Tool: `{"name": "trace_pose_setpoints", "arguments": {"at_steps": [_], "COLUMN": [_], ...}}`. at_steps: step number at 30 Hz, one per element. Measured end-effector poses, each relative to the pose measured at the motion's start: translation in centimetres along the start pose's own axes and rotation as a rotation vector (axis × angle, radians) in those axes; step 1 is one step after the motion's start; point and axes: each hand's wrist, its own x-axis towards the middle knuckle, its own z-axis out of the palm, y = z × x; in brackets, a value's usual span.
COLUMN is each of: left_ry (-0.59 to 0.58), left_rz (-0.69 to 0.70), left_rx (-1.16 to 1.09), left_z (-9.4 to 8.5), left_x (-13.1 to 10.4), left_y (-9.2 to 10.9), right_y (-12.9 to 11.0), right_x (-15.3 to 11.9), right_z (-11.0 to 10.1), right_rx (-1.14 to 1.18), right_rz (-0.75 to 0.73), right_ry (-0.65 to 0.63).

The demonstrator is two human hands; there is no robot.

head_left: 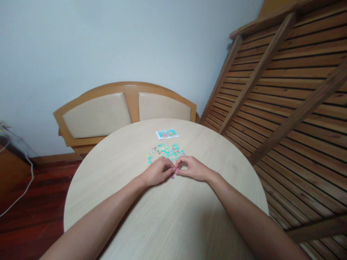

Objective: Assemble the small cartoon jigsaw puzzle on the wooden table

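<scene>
My left hand [158,171] and my right hand [193,168] meet fingertip to fingertip just above the table. Both are closed in a pinch on small pinkish jigsaw puzzle pieces [176,169], mostly covered by the fingers. Whether these are joined I cannot tell. Another pink-purple piece [172,177] shows just below the fingertips. Beyond my hands lies a loose spread of turquoise and multicoloured puzzle pieces [165,150]. Behind the spread, a turquoise picture card [167,134] with cartoon figures rests flat.
The round pale wooden table [162,224] fills the middle. A padded headboard [100,113] stands behind it against the wall. Slatted wooden panels [284,90] lean close along the right. A white cable [31,173] hangs at the left above the dark red floor.
</scene>
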Motion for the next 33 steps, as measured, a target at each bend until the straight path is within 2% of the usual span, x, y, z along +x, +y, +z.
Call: {"name": "trace_pose_setpoints", "arguments": {"at_steps": [3,6,11,20,33], "left_ry": [-0.035,-0.081,-0.185,-0.212,-0.187], "left_rz": [-0.121,-0.199,-0.183,-0.213,-0.213], "left_rx": [-0.12,-0.192,-0.278,-0.21,0.114], "left_z": [-0.3,-0.7,-1.1,-1.3,-1.7], "left_x": [-0.1,-0.3,-0.7,-0.7,-0.6], "left_y": [-0.4,-1.1,-2.1,-1.9,-0.2], "right_y": [-0.3,-0.3,0.1,0.6,0.8], "right_x": [0.0,0.1,0.1,0.1,0.2], "right_z": [0.0,0.0,0.3,0.7,0.6], "right_rx": [-0.007,-0.051,-0.139,-0.172,-0.2], "right_rz": [-0.001,-0.035,-0.13,-0.188,-0.203], "right_ry": [0.034,0.012,-0.067,-0.099,-0.109]}}
